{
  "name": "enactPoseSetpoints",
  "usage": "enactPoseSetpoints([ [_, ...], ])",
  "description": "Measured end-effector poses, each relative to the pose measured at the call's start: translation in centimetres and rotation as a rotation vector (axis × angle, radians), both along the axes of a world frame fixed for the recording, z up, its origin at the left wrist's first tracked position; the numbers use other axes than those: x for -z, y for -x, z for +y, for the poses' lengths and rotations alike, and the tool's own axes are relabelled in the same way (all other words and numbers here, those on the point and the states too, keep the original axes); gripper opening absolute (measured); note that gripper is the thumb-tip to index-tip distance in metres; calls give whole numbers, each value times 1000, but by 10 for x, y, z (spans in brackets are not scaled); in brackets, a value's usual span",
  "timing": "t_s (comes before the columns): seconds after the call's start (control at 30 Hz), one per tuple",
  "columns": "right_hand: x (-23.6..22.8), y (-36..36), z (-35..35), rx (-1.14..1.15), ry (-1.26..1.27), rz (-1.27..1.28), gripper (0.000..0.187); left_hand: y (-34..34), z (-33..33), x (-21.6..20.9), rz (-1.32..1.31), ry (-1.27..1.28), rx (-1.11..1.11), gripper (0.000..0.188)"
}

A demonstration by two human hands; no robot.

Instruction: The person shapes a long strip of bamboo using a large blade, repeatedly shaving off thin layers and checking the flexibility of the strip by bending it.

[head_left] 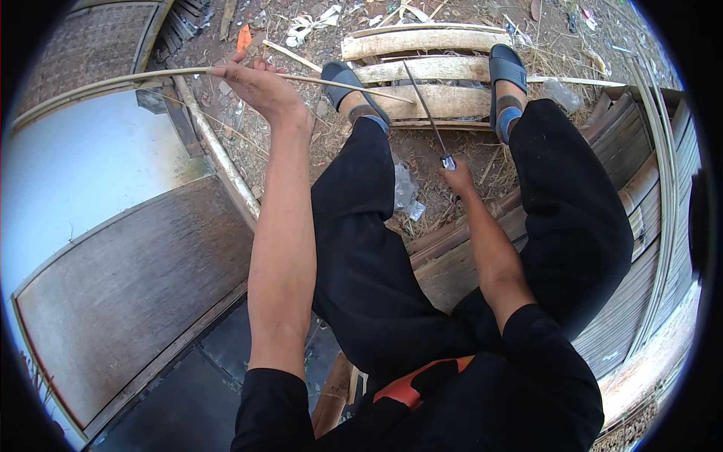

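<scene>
My left hand [263, 89] is raised at the upper left, pinching a long, thin bamboo strip [151, 74] between thumb and fingers, with some other fingers lifted. The strip bends away to the left rim, and its other end reaches right, over pale split-wood slats [422, 70]. Between my knees, my right hand [457, 178] is closed around the handle of a long-bladed knife [428, 110]. The dark blade points up and slightly left, across the slats, close to the strip's tip. Whether blade and strip touch, I cannot tell.
My sandalled feet [507, 83] stand at the slats' two ends. Crumpled clear plastic [405, 192] lies between my legs. Long thin strips [663, 188] run along the right side. A white and brown panel [128, 294] stands at left, beside a pole [218, 147].
</scene>
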State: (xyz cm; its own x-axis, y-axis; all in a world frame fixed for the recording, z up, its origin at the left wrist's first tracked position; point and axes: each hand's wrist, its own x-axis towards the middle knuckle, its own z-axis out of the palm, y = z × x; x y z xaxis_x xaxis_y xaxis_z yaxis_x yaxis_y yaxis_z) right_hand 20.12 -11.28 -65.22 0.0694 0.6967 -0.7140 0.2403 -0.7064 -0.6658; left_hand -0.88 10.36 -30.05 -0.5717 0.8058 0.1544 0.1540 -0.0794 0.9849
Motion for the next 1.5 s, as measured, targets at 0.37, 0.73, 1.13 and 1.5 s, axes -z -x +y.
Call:
enactPoseSetpoints([
  [0.37,-11,11,-16,-9,165,-117,26,-19,2,-14,-94,-160,327,40],
  [0.73,-148,47,74,72,-141,-53,39,-15,3,-11,-321,-109,514,30],
  [1.13,-249,55,107,198,-333,182,31,-25,2,-15,-265,-55,269,45],
  [1.5,-232,77,83,104,-269,143,34,-34,1,-12,-231,-103,256,27],
])
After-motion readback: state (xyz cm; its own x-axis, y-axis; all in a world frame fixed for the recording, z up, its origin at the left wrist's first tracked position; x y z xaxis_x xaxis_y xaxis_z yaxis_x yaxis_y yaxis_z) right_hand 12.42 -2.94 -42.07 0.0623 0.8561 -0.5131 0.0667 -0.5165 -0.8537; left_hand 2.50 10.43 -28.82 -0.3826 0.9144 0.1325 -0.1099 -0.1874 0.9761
